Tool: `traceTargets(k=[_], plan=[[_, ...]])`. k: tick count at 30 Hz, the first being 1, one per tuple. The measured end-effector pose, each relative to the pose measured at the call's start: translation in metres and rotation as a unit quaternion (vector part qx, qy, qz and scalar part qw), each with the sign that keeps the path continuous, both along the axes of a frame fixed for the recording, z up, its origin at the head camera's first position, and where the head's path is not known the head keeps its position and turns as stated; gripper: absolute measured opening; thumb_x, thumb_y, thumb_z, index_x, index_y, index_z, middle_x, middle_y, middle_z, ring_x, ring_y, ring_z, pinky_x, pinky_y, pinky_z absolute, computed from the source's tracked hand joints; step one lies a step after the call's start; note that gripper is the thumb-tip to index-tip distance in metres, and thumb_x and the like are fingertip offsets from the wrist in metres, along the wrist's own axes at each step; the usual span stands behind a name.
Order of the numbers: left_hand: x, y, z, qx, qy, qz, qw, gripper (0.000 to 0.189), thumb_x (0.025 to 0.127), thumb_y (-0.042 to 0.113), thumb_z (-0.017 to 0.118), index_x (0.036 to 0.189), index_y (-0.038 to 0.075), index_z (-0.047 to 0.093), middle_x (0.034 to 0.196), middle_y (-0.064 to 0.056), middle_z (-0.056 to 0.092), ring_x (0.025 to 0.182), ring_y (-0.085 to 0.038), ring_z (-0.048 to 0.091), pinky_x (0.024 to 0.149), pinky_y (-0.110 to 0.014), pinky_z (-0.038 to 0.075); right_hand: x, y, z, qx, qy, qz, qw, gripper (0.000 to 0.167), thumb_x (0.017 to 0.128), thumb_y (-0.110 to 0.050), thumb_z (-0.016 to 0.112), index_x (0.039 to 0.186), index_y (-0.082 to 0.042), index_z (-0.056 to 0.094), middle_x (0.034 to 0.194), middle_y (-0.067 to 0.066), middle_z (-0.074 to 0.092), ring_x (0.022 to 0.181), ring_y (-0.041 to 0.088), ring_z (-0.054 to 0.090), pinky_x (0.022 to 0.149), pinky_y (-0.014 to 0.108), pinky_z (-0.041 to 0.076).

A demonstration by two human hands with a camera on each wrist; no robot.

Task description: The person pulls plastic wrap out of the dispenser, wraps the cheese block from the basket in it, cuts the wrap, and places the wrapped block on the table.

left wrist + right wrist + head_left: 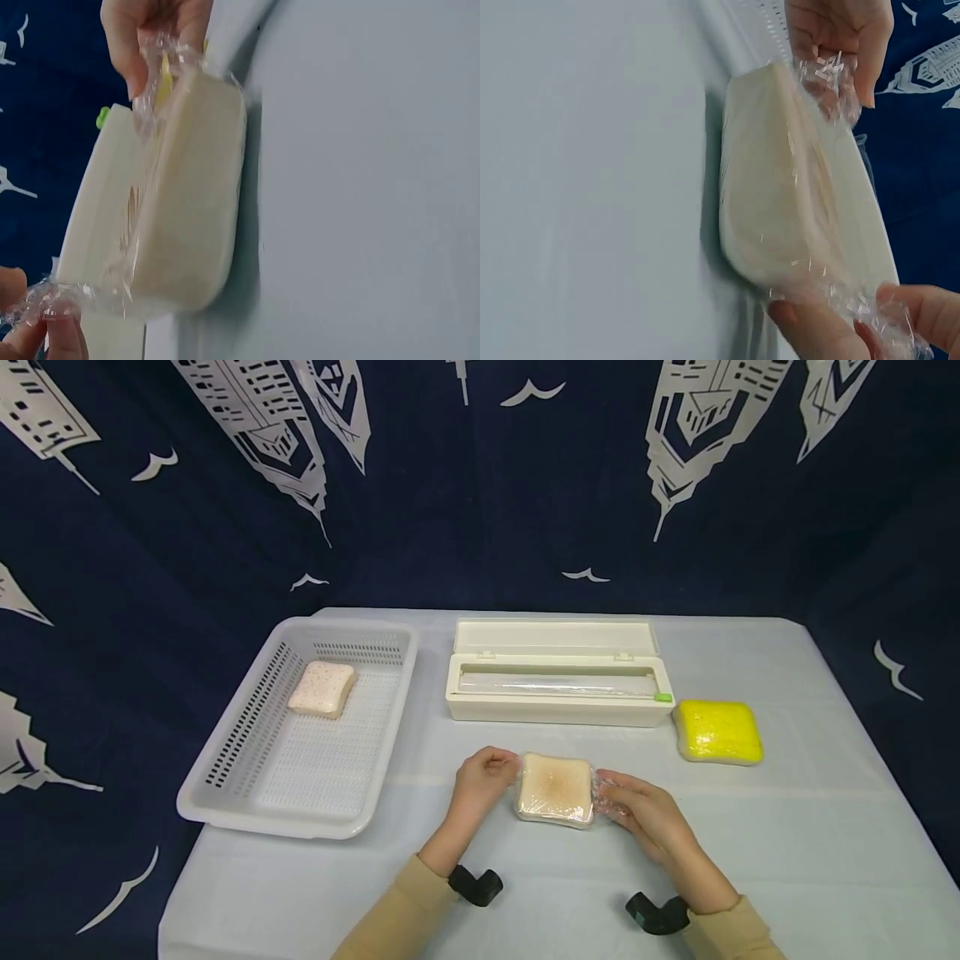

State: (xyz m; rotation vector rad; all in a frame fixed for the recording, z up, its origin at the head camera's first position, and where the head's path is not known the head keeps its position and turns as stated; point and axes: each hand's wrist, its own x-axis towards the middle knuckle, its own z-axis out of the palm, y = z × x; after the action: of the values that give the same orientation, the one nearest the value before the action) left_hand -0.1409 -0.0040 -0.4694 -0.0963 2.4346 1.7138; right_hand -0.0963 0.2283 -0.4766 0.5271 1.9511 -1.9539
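A toast-shaped slice of bread (556, 787), wrapped in clear cling film, is between my two hands at the front middle of the table. My left hand (486, 779) pinches the gathered film at its left end. On the opposite side, my right hand (643, 810) grips a bunched twist of film (609, 800). In the left wrist view the crumpled film (60, 296) shows between thumb and fingertips. The right wrist view has the film (889, 326) bunched between the right thumb and fingers, with the slice's pale side (761, 180) facing the camera.
Behind the hands stands a cream cling film dispenser (558, 710), lid raised, film roll inside. A yellow wrapped block (718, 732) lies at its right end. To the left, a white perforated basket (382, 760) holds a speckled pale bread slice (322, 688). A dark patterned curtain (480, 510) hangs behind.
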Motion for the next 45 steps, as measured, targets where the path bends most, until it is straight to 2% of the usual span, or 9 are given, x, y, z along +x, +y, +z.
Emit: traceTargets(k=[15, 20, 24, 29, 31, 33, 39, 42, 45], plan=[[0.032, 0.032, 0.003, -0.03, 0.121, -0.021, 0.992, 0.027, 0.1, 0.009, 0.054, 0.119, -0.006, 0.067, 0.126, -0.02, 0.065, 0.121, -0.033, 0.061, 0.095, -0.036, 0.054, 0.003, -0.008, 0.004, -0.027, 0.013, 0.009, 0.9995, 0.048, 0.102, -0.008, 0.046, 0.144, 0.012, 0.037, 0.154, 0.027, 0.033, 0.097, -0.006, 0.061, 0.09, 0.019, 0.053], [0.043, 0.043, -0.005, -0.157, 0.189, -0.078, 0.9662, 0.033, 0.098, 0.003, 0.053, 0.126, -0.013, 0.058, 0.136, -0.027, 0.055, 0.126, -0.04, 0.053, 0.102, -0.046, 0.048, 0.001, -0.011, 0.005, -0.029, 0.016, 0.009, 0.9994, 0.046, 0.102, -0.007, 0.045, 0.143, 0.013, 0.037, 0.153, 0.029, 0.034, 0.098, -0.004, 0.063, 0.09, 0.02, 0.053], [0.055, 0.049, -0.009, -0.287, 0.245, -0.145, 0.9146, 0.039, 0.096, 0.005, 0.057, 0.127, -0.018, 0.054, 0.14, -0.034, 0.048, 0.133, -0.044, 0.045, 0.105, -0.047, 0.046, 0.0, -0.012, 0.005, -0.018, 0.022, 0.015, 0.9995, 0.046, 0.102, -0.007, 0.043, 0.143, 0.013, 0.037, 0.153, 0.029, 0.034, 0.1, -0.004, 0.062, 0.09, 0.02, 0.053], [0.064, 0.057, -0.01, -0.51, 0.287, -0.232, 0.7768, 0.044, 0.099, 0.021, 0.054, 0.127, -0.013, 0.057, 0.139, -0.031, 0.051, 0.14, -0.044, 0.038, 0.116, -0.047, 0.033, -0.001, -0.013, 0.006, -0.003, 0.027, 0.022, 0.9994, 0.046, 0.102, -0.007, 0.043, 0.143, 0.013, 0.038, 0.155, 0.027, 0.032, 0.099, -0.006, 0.062, 0.089, 0.019, 0.053], [0.066, 0.059, -0.01, -0.559, 0.285, -0.247, 0.7381, 0.049, 0.101, 0.028, 0.049, 0.131, -0.01, 0.056, 0.141, -0.029, 0.051, 0.141, -0.042, 0.037, 0.118, -0.045, 0.031, -0.001, -0.013, 0.006, 0.0, 0.03, 0.025, 0.9992, 0.046, 0.102, -0.008, 0.044, 0.143, 0.013, 0.038, 0.155, 0.027, 0.032, 0.097, -0.005, 0.063, 0.089, 0.019, 0.054], [0.068, 0.062, -0.01, -0.559, 0.264, -0.252, 0.7444, 0.054, 0.103, 0.032, 0.047, 0.137, -0.01, 0.05, 0.146, -0.031, 0.044, 0.143, -0.043, 0.033, 0.117, -0.044, 0.033, -0.001, -0.014, 0.006, 0.004, 0.031, 0.028, 0.9991, 0.046, 0.102, -0.008, 0.045, 0.143, 0.013, 0.038, 0.154, 0.028, 0.033, 0.096, -0.003, 0.065, 0.088, 0.019, 0.054], [0.07, 0.064, -0.014, -0.481, 0.208, -0.266, 0.8093, 0.068, 0.103, 0.034, 0.046, 0.151, -0.009, 0.024, 0.153, -0.04, 0.019, 0.147, -0.049, 0.018, 0.118, -0.049, 0.028, -0.001, -0.014, 0.008, 0.009, 0.037, 0.04, 0.9985, 0.047, 0.103, -0.009, 0.044, 0.144, 0.013, 0.036, 0.153, 0.03, 0.033, 0.099, -0.002, 0.064, 0.088, 0.02, 0.054], [0.066, 0.058, -0.011, -0.407, 0.204, -0.27, 0.8486, 0.068, 0.103, 0.032, 0.047, 0.152, -0.009, 0.021, 0.154, -0.039, 0.02, 0.147, -0.047, 0.019, 0.118, -0.051, 0.027, -0.002, -0.013, 0.008, 0.008, 0.034, 0.037, 0.9987, 0.048, 0.103, -0.008, 0.043, 0.145, 0.012, 0.034, 0.152, 0.031, 0.034, 0.101, -0.003, 0.063, 0.089, 0.019, 0.053], [0.058, 0.046, -0.001, -0.295, 0.199, -0.231, 0.9054, 0.058, 0.104, 0.026, 0.047, 0.149, -0.006, 0.032, 0.15, -0.029, 0.04, 0.141, -0.037, 0.039, 0.112, -0.046, 0.039, -0.002, -0.012, 0.009, 0.009, 0.029, 0.036, 0.9989, 0.05, 0.102, -0.008, 0.043, 0.147, 0.012, 0.032, 0.153, 0.031, 0.032, 0.104, 0.0, 0.062, 0.09, 0.018, 0.053]])
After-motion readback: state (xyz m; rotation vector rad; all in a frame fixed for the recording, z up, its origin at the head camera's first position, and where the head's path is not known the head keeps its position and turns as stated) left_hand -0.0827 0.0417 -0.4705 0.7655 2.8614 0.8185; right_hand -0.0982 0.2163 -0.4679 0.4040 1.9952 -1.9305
